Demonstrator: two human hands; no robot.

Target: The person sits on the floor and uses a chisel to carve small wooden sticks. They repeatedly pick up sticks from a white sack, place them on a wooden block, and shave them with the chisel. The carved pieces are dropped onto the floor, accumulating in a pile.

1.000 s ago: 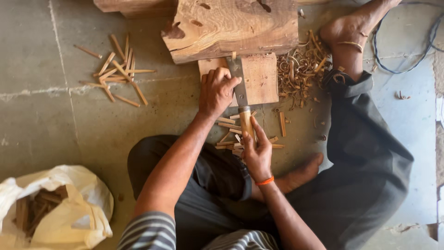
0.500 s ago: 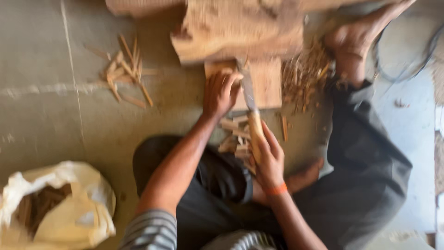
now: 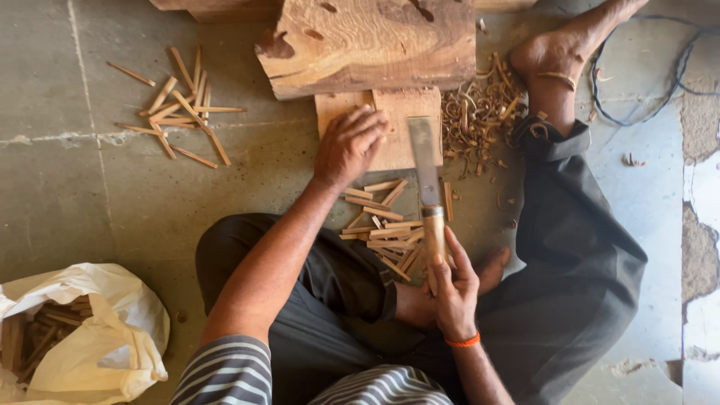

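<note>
Chisel (image 3: 425, 169) in my right hand (image 3: 453, 291): my fingers are wrapped tight around its pale wooden handle, and the broad flat blade points away from me, its tip over the near right corner of the small wooden board (image 3: 390, 112). My left hand (image 3: 349, 146) lies on that board's near edge, fingers curled down loosely against the wood (whether they pinch a sliver underneath I cannot tell). The board sits on the concrete floor (image 3: 90, 195), tucked against a thick rough wood block (image 3: 371, 45) on its far side. Cut wooden sticks (image 3: 382, 225) lie heaped on the floor between the board and my crossed legs. Curly shavings (image 3: 480, 112) are piled just right of the board, beside my bare foot (image 3: 555, 52). Another scatter of sticks (image 3: 176, 109) lies towards the floor's far left, and a white plastic bag (image 3: 97, 345) holding more sticks slumps at the near left corner.
</note>
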